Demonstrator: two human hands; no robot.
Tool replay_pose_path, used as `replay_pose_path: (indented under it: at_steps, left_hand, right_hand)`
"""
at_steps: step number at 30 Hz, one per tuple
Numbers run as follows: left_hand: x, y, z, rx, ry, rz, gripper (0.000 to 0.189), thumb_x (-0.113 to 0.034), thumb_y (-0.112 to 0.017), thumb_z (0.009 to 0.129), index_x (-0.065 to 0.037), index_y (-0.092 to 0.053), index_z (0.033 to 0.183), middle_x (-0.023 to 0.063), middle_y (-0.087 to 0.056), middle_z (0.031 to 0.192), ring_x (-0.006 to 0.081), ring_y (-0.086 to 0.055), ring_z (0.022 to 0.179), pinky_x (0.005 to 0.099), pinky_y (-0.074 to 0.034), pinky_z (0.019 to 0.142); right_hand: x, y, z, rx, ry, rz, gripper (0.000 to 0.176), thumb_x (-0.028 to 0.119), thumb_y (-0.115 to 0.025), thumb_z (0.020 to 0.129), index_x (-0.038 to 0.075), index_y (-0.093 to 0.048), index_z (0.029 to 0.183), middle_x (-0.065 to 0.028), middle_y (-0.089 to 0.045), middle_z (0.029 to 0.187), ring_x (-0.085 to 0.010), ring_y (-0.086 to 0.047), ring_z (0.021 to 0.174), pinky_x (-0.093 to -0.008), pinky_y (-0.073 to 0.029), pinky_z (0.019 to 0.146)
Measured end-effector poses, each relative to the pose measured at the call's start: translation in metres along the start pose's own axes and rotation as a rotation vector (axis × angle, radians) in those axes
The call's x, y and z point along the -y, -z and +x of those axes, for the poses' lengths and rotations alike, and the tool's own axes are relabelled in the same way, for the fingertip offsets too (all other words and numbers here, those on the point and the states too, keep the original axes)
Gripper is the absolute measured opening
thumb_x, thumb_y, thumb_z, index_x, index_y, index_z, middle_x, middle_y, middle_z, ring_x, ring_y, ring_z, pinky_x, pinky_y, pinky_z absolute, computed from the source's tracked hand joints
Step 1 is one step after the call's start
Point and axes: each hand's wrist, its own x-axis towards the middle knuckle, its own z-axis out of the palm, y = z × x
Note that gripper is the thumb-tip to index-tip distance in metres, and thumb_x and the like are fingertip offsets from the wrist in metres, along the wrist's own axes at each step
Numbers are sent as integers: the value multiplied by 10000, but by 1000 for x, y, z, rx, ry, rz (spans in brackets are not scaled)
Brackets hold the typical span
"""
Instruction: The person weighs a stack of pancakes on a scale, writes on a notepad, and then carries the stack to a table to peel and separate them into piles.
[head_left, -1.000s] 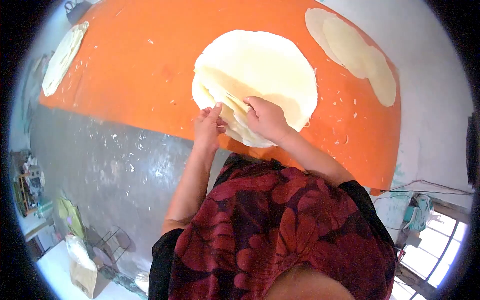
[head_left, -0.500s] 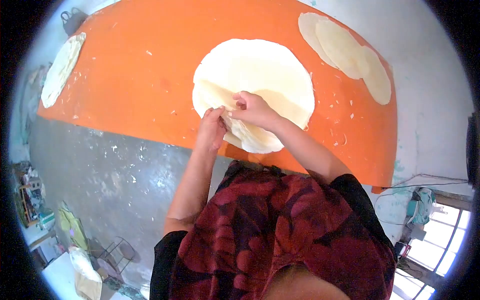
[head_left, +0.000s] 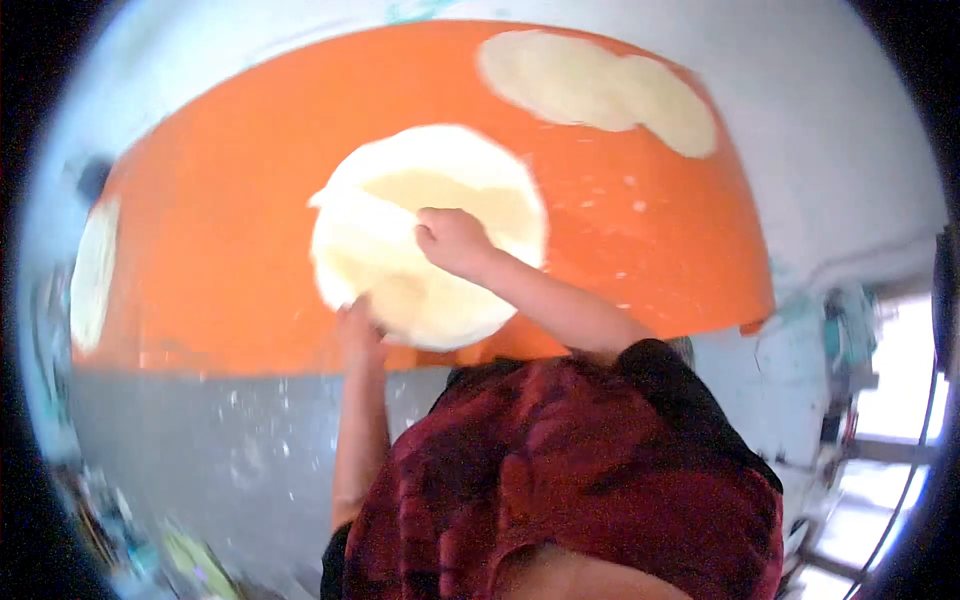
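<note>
A stack of thin, round, pale flatbread sheets (head_left: 440, 155) lies in front of me, near the table's front edge. My right hand (head_left: 455, 242) is closed over the middle of the stack, on the edge of the top sheet (head_left: 370, 212). That sheet is lifted and slants from the stack's left side up to my fingers. At the lower left rim of the stack is my left hand (head_left: 360, 325), its fingers smeared by motion.
The orange table (head_left: 230, 200) has pale flakes scattered on it. Several overlapping flatbread sheets (head_left: 560, 80) lie at the back right. Another pale pile (head_left: 95, 275) is at the left end. Grey floor (head_left: 220, 430) shows in front, and a bright window (head_left: 905, 370) at the right.
The view has swung to the right and blurred. My right hand has drawn the sheet's edge up across the stack, while my left hand has dropped to the lower left rim.
</note>
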Motion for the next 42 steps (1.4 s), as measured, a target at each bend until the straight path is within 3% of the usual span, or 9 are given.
replay_pose_path:
  at_steps: [8, 18, 21, 23, 25, 26, 29, 34, 42]
  left_hand:
    - [-2, 4, 2, -82, 39, 124, 425, -188, -461, 801, 14, -378, 1166, 156, -509, 1063, 275, -542, 918, 377, -488, 729]
    - [-4, -10, -4, -48, -37, 281, 349, -249, -497, 785, 0, -474, 1030, 88, -548, 954, 184, -553, 825, 280, -464, 621]
    - [-7, -10, -5, -77, -30, 291, 362, -264, -489, 802, -7, -465, 1056, 82, -544, 976, 184, -539, 853, 292, -457, 660]
    - [-11, 5, 6, -29, 27, 256, 398, -280, -480, 816, -10, -444, 1106, 89, -536, 1026, 197, -525, 923, 317, -458, 722]
    - [-17, -23, -9, 43, 85, 74, 436, -292, -462, 830, -13, -404, 1160, 101, -505, 1097, 217, -492, 998, 354, -443, 790]
    - [-19, -37, -14, 66, 106, -20, 455, -298, -453, 837, -14, -384, 1186, 107, -490, 1133, 227, -475, 1036, 372, -435, 825]
    - [-17, -29, -4, 289, 61, -61, 505, -326, -451, 842, -32, -334, 1235, 109, -427, 1218, 253, -433, 1095, 422, -396, 890]
    - [-17, -4, 11, 138, 217, -37, 455, -369, -433, 847, -79, -378, 1194, 101, -449, 1178, 232, -467, 1034, 395, -417, 824]
    - [-30, -8, 8, 232, 181, 63, 435, -339, -454, 826, -65, -374, 1155, 99, -492, 1103, 218, -512, 963, 377, -449, 750]
  right_hand:
    - [-202, 190, -32, -798, -263, 808, 156, 117, -483, 780, 28, -582, 862, -26, -556, 735, -121, -507, 652, -284, -429, 574]
    - [-497, 268, -181, -1420, -562, 1339, 310, 152, -519, 771, -41, -496, 1012, -107, -559, 866, -226, -538, 713, -347, -431, 531]
    - [-517, 241, -194, -1518, -1190, 689, 388, 184, -514, 766, -80, -455, 1045, -182, -548, 925, -280, -547, 814, -368, -459, 630]
    - [-469, 225, -199, -1072, -1105, -60, 400, 192, -513, 758, -70, -452, 1053, -206, -544, 932, -282, -546, 851, -344, -456, 692]
    - [-433, 197, -171, -920, -914, -292, 363, 201, -520, 754, -21, -480, 1039, -203, -528, 976, -286, -535, 883, -354, -439, 743]
    - [-419, 174, -148, -1005, -807, -173, 322, 207, -526, 755, 24, -508, 1020, -187, -514, 1015, -289, -525, 897, -377, -424, 763]
    - [-311, 127, -86, -531, -369, 243, 353, 247, -561, 747, 23, -513, 1016, -154, -552, 968, -246, -544, 871, -347, -434, 766]
    - [-82, 6, -43, 57, 33, 502, 415, 231, -634, 721, 21, -497, 1051, -112, -553, 949, -195, -538, 855, -299, -435, 758]
    - [5, -33, -27, 429, -60, 563, 473, 188, -613, 720, -51, -453, 1095, -129, -554, 950, -169, -539, 864, -273, -435, 741]
